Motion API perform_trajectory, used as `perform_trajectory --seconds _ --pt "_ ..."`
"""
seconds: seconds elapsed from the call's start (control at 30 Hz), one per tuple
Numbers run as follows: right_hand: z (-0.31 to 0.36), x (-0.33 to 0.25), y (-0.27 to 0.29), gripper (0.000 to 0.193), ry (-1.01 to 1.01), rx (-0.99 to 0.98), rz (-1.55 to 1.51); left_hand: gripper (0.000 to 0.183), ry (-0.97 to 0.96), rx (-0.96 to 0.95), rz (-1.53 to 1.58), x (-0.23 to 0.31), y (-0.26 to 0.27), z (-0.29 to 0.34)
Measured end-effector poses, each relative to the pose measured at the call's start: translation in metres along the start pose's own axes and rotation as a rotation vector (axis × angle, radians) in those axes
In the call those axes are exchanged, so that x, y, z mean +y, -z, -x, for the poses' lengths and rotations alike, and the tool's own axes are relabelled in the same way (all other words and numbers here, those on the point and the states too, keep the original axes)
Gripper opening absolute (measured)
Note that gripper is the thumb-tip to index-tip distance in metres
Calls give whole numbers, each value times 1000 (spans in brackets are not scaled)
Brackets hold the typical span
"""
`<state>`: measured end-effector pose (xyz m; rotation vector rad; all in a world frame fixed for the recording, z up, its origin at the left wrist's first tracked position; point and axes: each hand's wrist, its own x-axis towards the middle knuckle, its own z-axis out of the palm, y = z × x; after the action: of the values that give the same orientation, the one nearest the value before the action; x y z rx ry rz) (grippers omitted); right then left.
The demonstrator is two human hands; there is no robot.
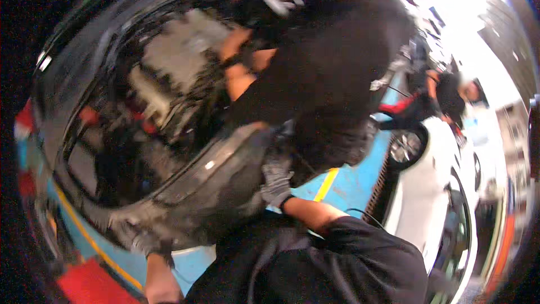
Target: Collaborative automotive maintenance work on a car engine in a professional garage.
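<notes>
Blue garage floor [349, 188] with a yellow line [326, 184] lies under an open black car [169, 135]. Both of the person's hands wear grey gloves and rest on the car's front edge, likely to lean in over the engine bay. The right hand [277, 177] lies on the front edge near its right end, fingers bent down over the panel; the picture is too blurred to tell if it grips anything. The left hand [143, 241] sits on the same edge near its left end, curled over the rim (how tight, I cannot tell). Inside the bay sits a pale engine cover [174, 56]. Another person in a black shirt [332, 73] bends over the right side of the bay, arms reaching in. Further right stands a white car [427, 191].
</notes>
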<state>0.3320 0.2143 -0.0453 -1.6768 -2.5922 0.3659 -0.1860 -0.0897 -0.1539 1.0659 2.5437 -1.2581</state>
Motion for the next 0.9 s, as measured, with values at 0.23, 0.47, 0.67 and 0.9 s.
perform_trajectory --seconds 0.23,0.47,0.67,0.9 --pt "-20 -41 120 74 -357 -768 59 65 110 861 649 -5 102 13" --pt "17 17 3 86 31 63 -92 50 76 998 675 -2 162 34" --pt "14 0 35 87 -36 -45 -90 48 88 1057 685 -4 178 46" --pt "19 4 28 87 -10 27 -71 47 88 1048 688 -6 190 59"
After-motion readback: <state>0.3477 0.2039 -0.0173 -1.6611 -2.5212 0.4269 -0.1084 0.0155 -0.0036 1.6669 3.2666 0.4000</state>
